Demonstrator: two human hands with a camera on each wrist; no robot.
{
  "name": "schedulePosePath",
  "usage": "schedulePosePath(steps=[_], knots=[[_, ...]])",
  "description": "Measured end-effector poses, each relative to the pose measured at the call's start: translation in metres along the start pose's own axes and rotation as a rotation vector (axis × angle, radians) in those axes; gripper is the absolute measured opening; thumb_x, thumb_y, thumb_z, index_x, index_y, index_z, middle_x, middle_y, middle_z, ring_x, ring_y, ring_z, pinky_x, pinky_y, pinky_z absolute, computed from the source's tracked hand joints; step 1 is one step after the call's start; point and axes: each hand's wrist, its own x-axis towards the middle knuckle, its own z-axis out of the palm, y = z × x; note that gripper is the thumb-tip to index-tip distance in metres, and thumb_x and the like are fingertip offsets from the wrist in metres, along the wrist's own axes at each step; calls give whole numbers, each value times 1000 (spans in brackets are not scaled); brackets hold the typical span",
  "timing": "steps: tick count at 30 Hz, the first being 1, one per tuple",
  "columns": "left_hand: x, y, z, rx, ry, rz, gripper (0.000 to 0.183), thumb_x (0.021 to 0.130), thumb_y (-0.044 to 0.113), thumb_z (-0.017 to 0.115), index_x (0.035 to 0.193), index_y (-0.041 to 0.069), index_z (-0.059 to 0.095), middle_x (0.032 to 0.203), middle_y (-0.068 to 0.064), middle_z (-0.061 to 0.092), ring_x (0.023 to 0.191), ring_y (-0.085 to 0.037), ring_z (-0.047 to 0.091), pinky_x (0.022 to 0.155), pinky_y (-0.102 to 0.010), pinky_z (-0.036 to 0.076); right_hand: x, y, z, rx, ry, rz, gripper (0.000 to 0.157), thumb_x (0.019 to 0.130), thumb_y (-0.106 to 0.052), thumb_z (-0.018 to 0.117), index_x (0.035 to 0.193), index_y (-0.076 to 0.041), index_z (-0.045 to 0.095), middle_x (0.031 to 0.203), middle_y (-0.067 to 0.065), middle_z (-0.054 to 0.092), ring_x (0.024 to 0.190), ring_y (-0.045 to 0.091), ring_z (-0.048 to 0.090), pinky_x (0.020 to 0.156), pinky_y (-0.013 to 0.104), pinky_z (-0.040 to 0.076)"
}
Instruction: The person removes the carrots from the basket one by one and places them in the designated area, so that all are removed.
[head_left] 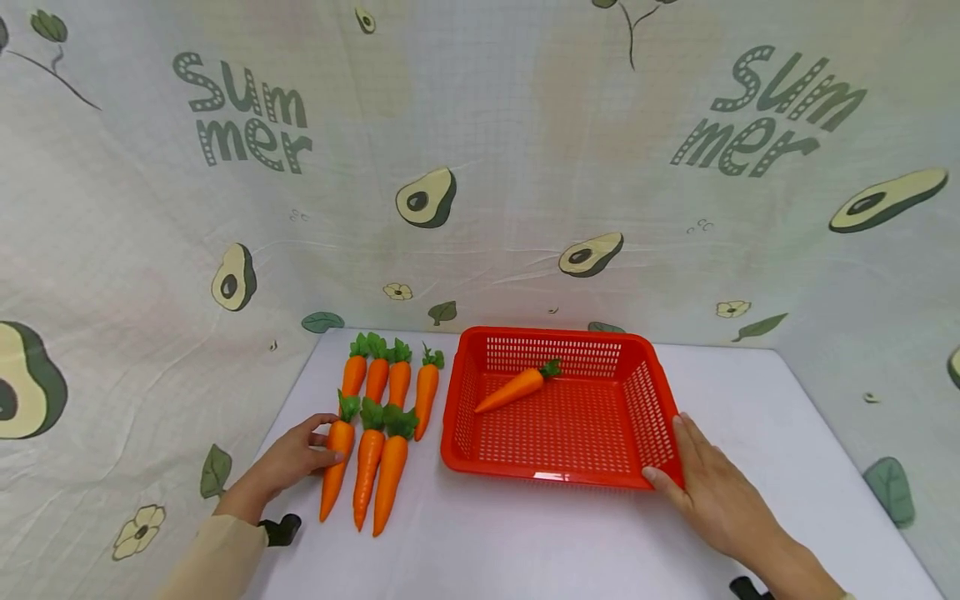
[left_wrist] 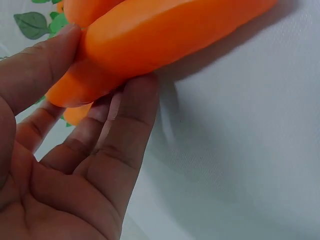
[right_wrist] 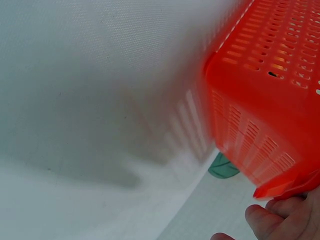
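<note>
My left hand (head_left: 298, 454) pinches the carrot (head_left: 337, 467) at the left end of the front row, near its leafy top. In the left wrist view, the thumb (left_wrist: 50, 62) lies on one side of this carrot (left_wrist: 150, 37) and the fingertips touch its other side. The right hand (head_left: 716, 492) rests against the near right corner of a red plastic basket (head_left: 555, 477), its fingers along the outer side and its thumb at the rim. A single carrot (head_left: 513, 390) with green leaves lies inside the basket.
Beside the held carrot lie two more front-row carrots (head_left: 367, 475) (head_left: 391, 479). Behind them is a back row of several carrots (head_left: 426, 392). Everything sits on a white table (head_left: 525, 542), with printed cloth (head_left: 510, 125) hanging around its back and sides.
</note>
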Motion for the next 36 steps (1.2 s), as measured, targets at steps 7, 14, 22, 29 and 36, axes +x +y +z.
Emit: schedulePosePath(steps=[7,14,22,29,36], knots=[[1,0,5,30,12,8,80,91,28,83,155,4,41,132,-24,58,94,-21,65,87,-40,63,-1,1,0,-6,-3,4,102,104,-62,54,165,7,10,168,34,23,148,54,35,113,74,37],[3,0,7,41,18,-12,79,91,27,84,154,6,42,125,-21,62,89,-20,65,81,-36,62,-1,1,1,0,-3,5,102,103,-62,54,166,7,10,168,34,23,148,54,35,113,74,37],[6,1,9,100,35,-24,72,92,27,82,152,9,46,122,-18,67,91,-21,65,85,-41,61,0,1,0,-20,2,2,104,103,-62,54,166,6,8,168,34,23,147,54,36,112,74,38],[5,3,11,98,41,-39,70,93,26,82,151,10,47,124,-20,64,88,-21,64,81,-38,60,-1,1,0,-9,-1,6,104,103,-63,53,166,6,8,167,35,23,147,55,36,112,74,38],[2,6,14,94,57,-24,66,93,22,81,149,7,49,126,-22,60,84,-19,64,78,-35,60,-1,-1,0,-13,-2,9,104,103,-63,54,166,5,7,168,34,23,147,55,35,112,74,38]])
